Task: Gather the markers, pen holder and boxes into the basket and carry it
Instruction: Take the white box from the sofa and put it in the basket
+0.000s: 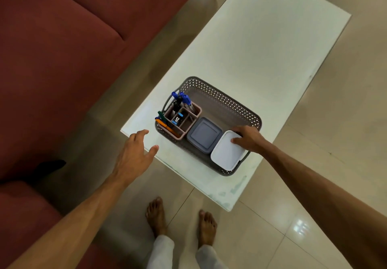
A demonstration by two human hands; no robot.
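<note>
Right hand [249, 139] grips white box [227, 153] in grey basket [230, 103]; left hand [134, 153] hovers beside, fingers spread, empty

A grey perforated plastic basket [234, 103] is set on the white rectangular glass-topped table [261, 44], towards its 7 o'clock corner. Within the basket, the pink compartmented pen holder [184, 120] with its markers [184, 99] is placed at 9 o'clock, the grey square lidded box [204, 136] at the centre, and the white square lidded box [227, 153] at 4 o'clock. A red upholstered sofa [62, 49] is positioned at 9 o'clock of the table.
</note>
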